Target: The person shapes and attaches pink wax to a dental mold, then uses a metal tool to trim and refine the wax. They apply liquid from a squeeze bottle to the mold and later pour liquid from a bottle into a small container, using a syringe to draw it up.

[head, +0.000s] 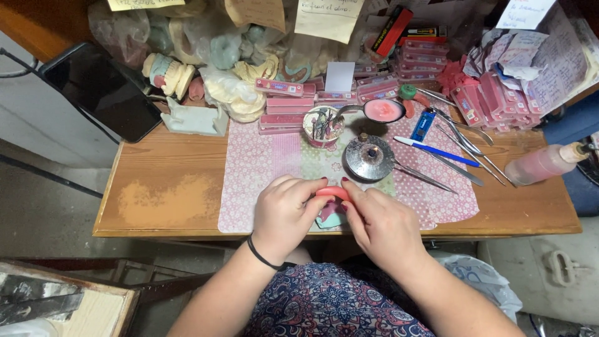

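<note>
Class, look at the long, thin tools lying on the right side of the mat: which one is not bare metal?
The blue and white pen. It lies slanted between the round metal lid and the metal instruments; those are all plain silver, while it alone has a coloured plastic barrel.

One phone (pixel 103 90), one blue pen (pixel 437 151), one squeeze bottle (pixel 543 164), two hands.

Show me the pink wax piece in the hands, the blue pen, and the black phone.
pink wax piece (pixel 329 192), head view, on its curved top between the fingers.
blue pen (pixel 446 153), head view, mid-barrel.
black phone (pixel 103 90), head view, centre of its dark screen.
</note>
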